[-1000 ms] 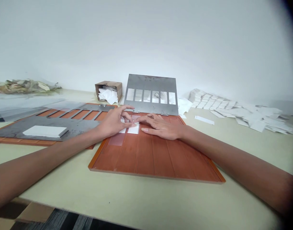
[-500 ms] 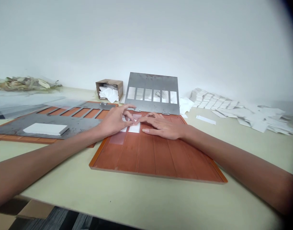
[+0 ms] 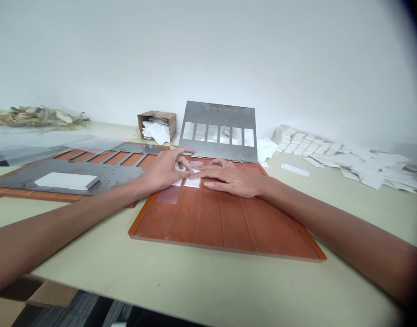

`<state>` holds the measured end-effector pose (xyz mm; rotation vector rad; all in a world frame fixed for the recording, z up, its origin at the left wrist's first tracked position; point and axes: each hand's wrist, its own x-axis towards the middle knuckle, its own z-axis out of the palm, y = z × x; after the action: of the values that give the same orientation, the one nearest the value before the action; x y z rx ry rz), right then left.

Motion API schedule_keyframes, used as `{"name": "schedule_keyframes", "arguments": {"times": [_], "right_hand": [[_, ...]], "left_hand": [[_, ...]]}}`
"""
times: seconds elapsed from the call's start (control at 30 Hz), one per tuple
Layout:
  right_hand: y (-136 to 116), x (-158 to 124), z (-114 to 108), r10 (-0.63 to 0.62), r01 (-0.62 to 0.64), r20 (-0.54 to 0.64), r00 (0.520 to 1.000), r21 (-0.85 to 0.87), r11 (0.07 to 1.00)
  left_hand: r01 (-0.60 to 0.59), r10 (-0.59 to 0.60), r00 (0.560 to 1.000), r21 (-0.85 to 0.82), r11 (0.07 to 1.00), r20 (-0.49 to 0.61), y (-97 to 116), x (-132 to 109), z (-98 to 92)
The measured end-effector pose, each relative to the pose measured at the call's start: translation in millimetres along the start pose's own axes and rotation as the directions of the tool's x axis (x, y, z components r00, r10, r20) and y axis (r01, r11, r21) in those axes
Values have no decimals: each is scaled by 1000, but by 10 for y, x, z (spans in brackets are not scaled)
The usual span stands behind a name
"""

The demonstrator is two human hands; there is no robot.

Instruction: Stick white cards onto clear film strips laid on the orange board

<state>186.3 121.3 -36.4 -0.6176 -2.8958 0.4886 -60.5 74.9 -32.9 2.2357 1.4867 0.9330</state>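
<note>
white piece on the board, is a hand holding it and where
White piece lies flat on the board; left hand and right hand touch its far end, no clear grip.

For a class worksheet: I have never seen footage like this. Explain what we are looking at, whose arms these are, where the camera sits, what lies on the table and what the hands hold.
The camera sits on a person's head, looking forward and down, so the two bare arms are that person's own. The left hand and right hand meet on a small white piece lying on a ribbed orange board; fingertips touch it, nothing is lifted. Behind stands a metal plate with windows. Left lies another board with a white block; right, heaps of white slips.
</note>
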Motion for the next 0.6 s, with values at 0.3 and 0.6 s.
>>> {"name": "schedule_keyframes", "arguments": {"times": [0.3,0.6], "right_hand": [[15,16,5,30,-30,11,999,-49,998],[1,3,-7,28,-28,-2,1000,-39,999]], "left_hand": [[19,-19,1000,-13,1000,-3,8,-9,-1],[33,-39,989,-43,999,-141,16,-5,-30]]}}
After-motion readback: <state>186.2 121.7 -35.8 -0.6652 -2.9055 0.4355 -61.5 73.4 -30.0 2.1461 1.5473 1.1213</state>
